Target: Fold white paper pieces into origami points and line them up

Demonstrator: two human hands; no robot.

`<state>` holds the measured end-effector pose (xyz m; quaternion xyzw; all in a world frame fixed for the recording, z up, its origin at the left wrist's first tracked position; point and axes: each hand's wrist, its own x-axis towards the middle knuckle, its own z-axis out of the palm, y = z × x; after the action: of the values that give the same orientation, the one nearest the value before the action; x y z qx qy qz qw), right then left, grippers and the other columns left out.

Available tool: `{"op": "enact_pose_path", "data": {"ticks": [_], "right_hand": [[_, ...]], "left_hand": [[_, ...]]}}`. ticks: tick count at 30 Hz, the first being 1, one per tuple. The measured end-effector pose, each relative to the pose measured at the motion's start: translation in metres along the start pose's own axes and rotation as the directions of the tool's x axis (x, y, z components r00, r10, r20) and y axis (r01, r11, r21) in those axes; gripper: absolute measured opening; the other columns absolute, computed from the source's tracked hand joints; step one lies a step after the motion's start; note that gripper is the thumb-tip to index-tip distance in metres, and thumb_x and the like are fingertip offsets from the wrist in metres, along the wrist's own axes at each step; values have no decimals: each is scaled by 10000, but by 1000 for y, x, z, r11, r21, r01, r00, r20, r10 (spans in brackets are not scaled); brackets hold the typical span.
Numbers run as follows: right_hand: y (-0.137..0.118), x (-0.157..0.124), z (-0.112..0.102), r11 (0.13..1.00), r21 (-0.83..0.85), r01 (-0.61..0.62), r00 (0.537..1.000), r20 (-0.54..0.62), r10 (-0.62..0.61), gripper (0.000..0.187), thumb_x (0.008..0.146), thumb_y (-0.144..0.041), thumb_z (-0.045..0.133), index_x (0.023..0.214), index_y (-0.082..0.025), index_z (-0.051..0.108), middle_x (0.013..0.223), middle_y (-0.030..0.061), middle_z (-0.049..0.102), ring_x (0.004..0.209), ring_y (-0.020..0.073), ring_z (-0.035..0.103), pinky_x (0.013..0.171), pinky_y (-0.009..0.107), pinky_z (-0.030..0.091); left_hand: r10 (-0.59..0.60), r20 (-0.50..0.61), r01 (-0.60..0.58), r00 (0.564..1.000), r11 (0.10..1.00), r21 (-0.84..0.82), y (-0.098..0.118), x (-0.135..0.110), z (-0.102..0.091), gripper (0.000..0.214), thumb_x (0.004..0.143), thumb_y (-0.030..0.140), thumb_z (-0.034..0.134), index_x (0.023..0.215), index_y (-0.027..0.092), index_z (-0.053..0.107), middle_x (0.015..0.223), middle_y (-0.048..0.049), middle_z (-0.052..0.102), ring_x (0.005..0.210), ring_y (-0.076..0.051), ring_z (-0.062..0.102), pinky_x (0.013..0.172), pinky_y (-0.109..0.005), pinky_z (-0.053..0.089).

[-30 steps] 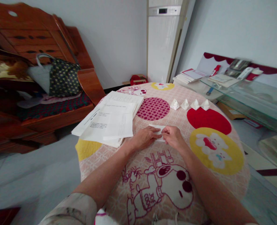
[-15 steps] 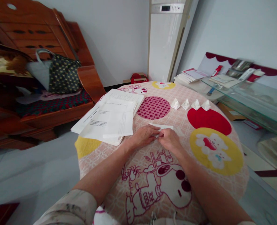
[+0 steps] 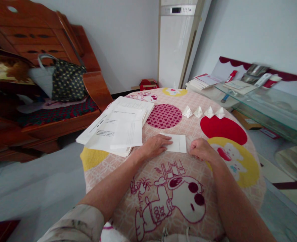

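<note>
A small folded white sheet of paper [image 3: 179, 144] lies flat on the patterned tablecloth [image 3: 163, 195] in front of me. My left hand [image 3: 156, 145] rests over its left end, fingers stretched out on the paper. Just off the sheet's right edge is my right hand [image 3: 201, 149], curled into a loose fist on the cloth with nothing visible in it. Beyond, in a row, stand several small pointed folded paper shapes [image 3: 198, 112]. To the left of my hands lies a pile of printed sheets [image 3: 115, 131].
A glass-topped stand [image 3: 271, 97] with a metal pot [image 3: 257, 70] and a paper cup [image 3: 273, 80] adjoins the table on the right. A wooden settle [image 3: 95, 84] holding a dark patterned bag [image 3: 69, 79] is at the left. A white floor-standing cabinet unit [image 3: 176, 47] stands behind.
My right hand has slid right from the middle of the folded sheet to beyond its edge, uncovering the paper. My left hand has stayed in place.
</note>
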<state>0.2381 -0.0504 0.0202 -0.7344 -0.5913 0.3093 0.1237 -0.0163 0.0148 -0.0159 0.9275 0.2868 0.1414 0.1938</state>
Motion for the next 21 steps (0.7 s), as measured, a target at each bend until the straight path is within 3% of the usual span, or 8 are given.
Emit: {"op": "enact_pose_path", "data": {"ticks": [3, 6, 12, 16, 21], "right_hand": [[4, 2, -3, 970, 223, 96, 995, -24, -93, 118, 662, -174, 624, 559, -188, 569, 422, -33, 538, 349, 112, 472, 386, 217, 322], [-10, 6, 15, 881, 411, 232, 969, -171, -176, 70, 710, -225, 611, 654, -183, 604, 520, -24, 598, 422, 116, 530, 430, 215, 368], [-34, 10, 50, 895, 156, 417, 900, -210, -383, 123, 695, -83, 613, 614, -174, 611, 561, -11, 608, 543, 121, 543, 550, 238, 362], [-31, 9, 49, 905, 130, 405, 906, -190, -378, 128, 720, -53, 618, 660, -165, 640, 599, -6, 629, 574, 123, 557, 575, 239, 367], [-30, 8, 48, 919, 144, 366, 926, -155, -345, 98, 744, -71, 648, 700, -158, 657, 616, -9, 637, 579, 119, 564, 575, 233, 371]], "left_hand": [[-3, 11, 3, 1000, 1000, -2, 1, 1, -1, 471, 862, 125, 648, 1325, 209, 655, 1428, -75, 619, 1318, -218, 573, 1135, -411, 458], [-26, 6, 26, 1000, 1000, -18, 4, 0, -2, 458, 862, 127, 643, 1313, 202, 664, 1415, -79, 629, 1314, -224, 578, 1130, -418, 461], [-145, -76, 141, 986, 988, -56, 15, 1, 2, 387, 851, 190, 678, 1236, 208, 716, 1368, -81, 662, 1282, -235, 599, 1121, -415, 469], [-170, -111, 163, 979, 984, -70, 15, 2, 6, 400, 810, 178, 705, 1207, 222, 725, 1377, -81, 653, 1275, -245, 600, 1120, -442, 469], [-153, -90, 144, 984, 984, -105, -1, 0, 10, 504, 773, 77, 675, 1257, 218, 697, 1449, -101, 592, 1322, -266, 564, 1138, -485, 451]]}}
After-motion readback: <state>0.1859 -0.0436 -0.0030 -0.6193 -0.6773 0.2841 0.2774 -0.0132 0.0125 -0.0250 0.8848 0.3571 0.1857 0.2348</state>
